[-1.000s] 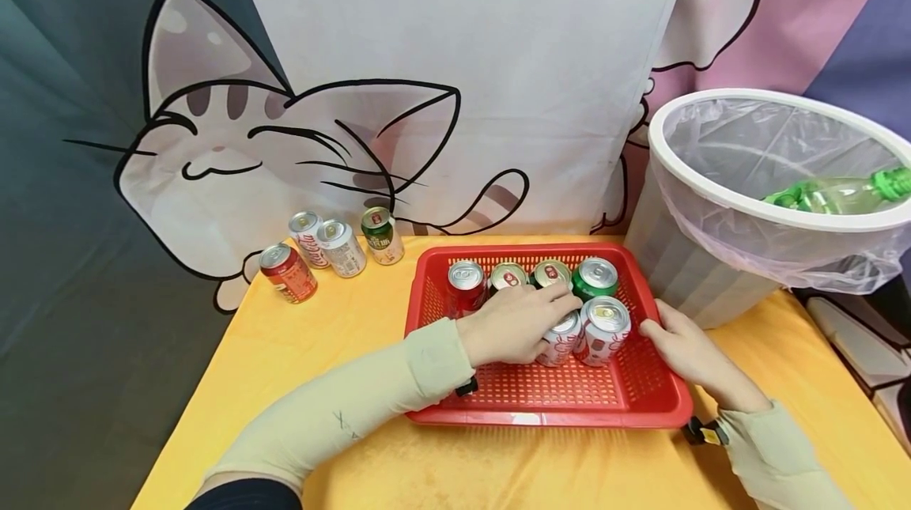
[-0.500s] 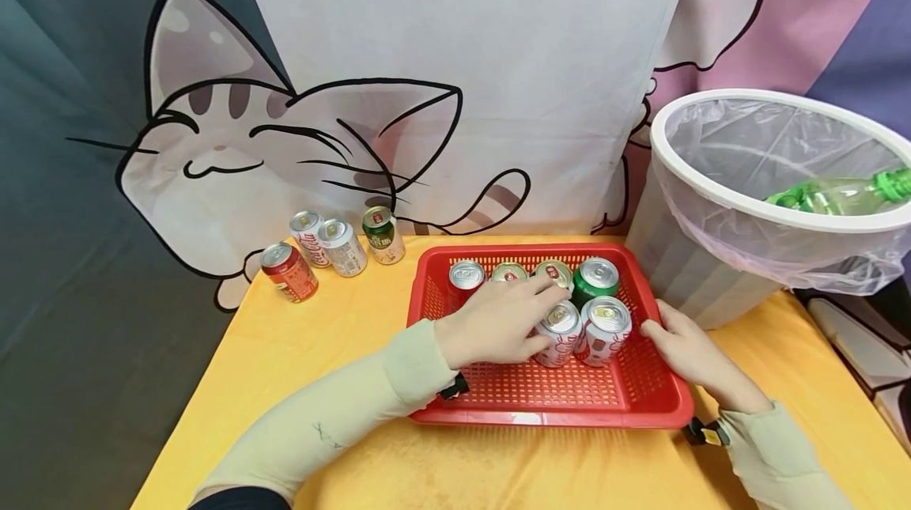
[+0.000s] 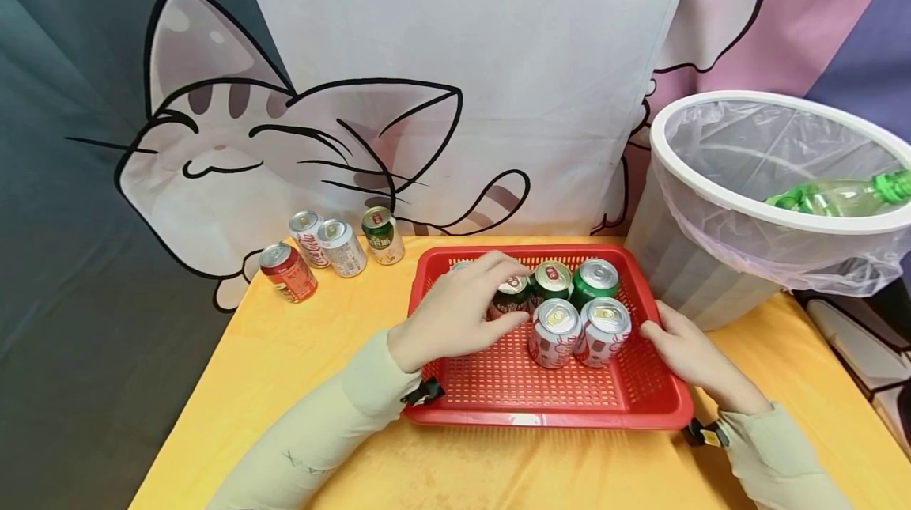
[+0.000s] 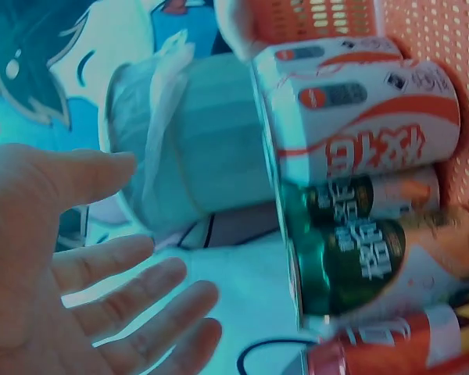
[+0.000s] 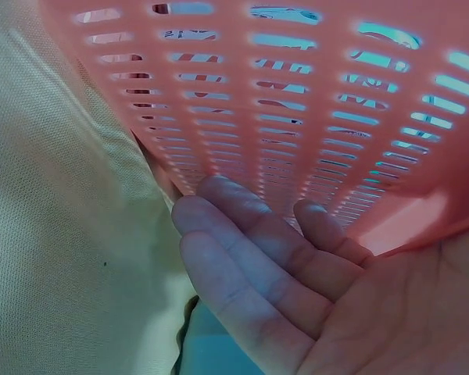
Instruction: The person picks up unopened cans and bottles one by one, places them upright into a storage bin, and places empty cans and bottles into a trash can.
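My left hand (image 3: 463, 304) hovers over the left part of a red plastic basket (image 3: 527, 418), thumb and fingers spread, holding nothing. In the left wrist view its fingers (image 4: 117, 301) lie apart from the cans. Two white-and-red Coca-Cola cans (image 3: 555, 332) stand side by side in the basket. Behind them are two dark green cans with gold tops (image 3: 551, 281) and a brighter green can (image 3: 595, 281). A red can (image 4: 391, 336) stands at the row's left end, mostly hidden by my left hand in the head view. My right hand (image 3: 693, 352) grips the basket's right rim, fingers along its outer wall.
Several cans stand on the yellow cloth at the back left: a red can (image 3: 288, 273), two silver-white cans (image 3: 342, 249) and a green-and-gold can (image 3: 382, 236). A lined waste bin (image 3: 669, 233) stands at the back right, with a green-capped plastic bottle (image 3: 840, 196) inside.
My left hand has moved left and away from the front Coca-Cola can, which now stands uncovered beside the other. My right hand and the basket have stayed in place.
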Available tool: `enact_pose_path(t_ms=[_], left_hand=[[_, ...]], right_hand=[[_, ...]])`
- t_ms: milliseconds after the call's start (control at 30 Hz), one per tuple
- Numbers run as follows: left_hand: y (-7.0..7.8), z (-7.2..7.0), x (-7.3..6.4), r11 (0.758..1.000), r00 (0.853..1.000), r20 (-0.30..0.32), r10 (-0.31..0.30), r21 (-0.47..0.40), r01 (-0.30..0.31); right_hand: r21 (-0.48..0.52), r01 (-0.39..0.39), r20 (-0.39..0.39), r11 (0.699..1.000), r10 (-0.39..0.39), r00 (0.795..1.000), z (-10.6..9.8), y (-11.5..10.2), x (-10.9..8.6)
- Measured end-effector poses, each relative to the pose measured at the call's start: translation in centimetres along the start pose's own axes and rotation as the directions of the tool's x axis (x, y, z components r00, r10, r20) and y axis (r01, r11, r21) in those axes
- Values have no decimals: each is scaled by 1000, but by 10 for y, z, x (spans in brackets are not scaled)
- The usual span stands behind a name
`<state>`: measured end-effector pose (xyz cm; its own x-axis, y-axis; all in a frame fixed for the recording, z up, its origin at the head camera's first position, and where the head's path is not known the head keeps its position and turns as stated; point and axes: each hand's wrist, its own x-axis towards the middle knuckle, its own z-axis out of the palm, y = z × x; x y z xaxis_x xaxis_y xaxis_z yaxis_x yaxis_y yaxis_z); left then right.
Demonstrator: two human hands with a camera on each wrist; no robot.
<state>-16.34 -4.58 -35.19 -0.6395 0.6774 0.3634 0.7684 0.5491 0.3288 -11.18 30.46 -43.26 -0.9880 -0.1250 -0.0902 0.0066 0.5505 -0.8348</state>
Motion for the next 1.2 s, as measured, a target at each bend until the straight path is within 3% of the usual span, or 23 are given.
enact_pose_path(t_ms=[200,433,567,700,800,867,933,1000,1200], left_hand=[[-21,-9,-17,996,982,-167,-85,-46,78],[-50,-24,-37,973,942,-255,-220,-118,196],[-74,-30,-51,955,908,-295,-297,-118,274],[-100,-36,-67,926,859,-354,-369,-64,371],[-121,-42,-80,896,812,-407,-418,-39,442],[-134,-47,-88,868,771,-445,-456,-33,495],[-147,-51,-97,834,720,-485,-496,-37,550],[-158,-55,-105,790,661,-517,-544,-52,611],[-183,-65,-124,664,500,-564,-657,-119,738]], right_hand=[[7,-14,1,1000,14,1000,0,-1,0],[28,-9,5,1000,9,1000,-1,1,-1],[27,-13,8,1000,13,1000,-1,2,0],[40,-19,23,999,18,1000,-1,3,0],[47,-22,24,999,21,999,0,3,0],[47,-20,22,999,19,1000,0,3,0],[51,-21,23,998,20,1000,0,3,0],[56,-21,25,998,20,999,0,3,0],[60,-8,23,998,6,1000,0,3,1]])
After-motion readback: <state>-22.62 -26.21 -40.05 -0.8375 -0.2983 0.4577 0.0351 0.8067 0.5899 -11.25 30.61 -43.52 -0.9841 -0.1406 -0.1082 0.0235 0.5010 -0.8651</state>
